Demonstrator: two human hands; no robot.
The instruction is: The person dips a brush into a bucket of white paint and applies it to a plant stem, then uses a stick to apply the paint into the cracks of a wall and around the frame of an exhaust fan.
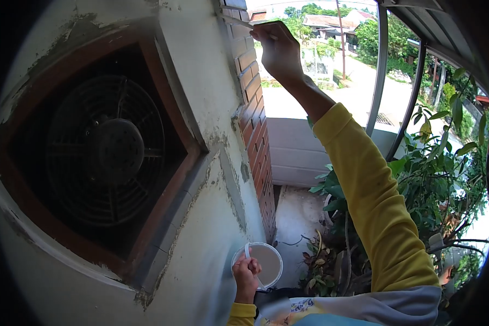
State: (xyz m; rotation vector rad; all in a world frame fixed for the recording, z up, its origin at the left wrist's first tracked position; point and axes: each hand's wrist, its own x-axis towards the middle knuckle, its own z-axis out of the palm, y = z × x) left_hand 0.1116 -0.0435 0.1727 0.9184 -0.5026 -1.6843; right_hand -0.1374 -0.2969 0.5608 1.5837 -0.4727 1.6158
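My right hand [281, 51] is raised high at the brick-faced column edge, fingers closed around a thin pale brush-like tool [236, 21]. The tool points left, its far end against the top of the wall beside the bricks [251, 81]. Low down by the wall, my left hand [246, 273] is closed on the handle of a white bucket [280, 261]. The bucket is round and open-topped, with a pale greyish content inside.
A dark round fan [114, 152] sits in a brown-framed opening [165, 92] on the left. The plaster wall [198, 70] is patchy. Leafy plants [418, 185] crowd the right, near metal posts [379, 70] and a low white wall [293, 149].
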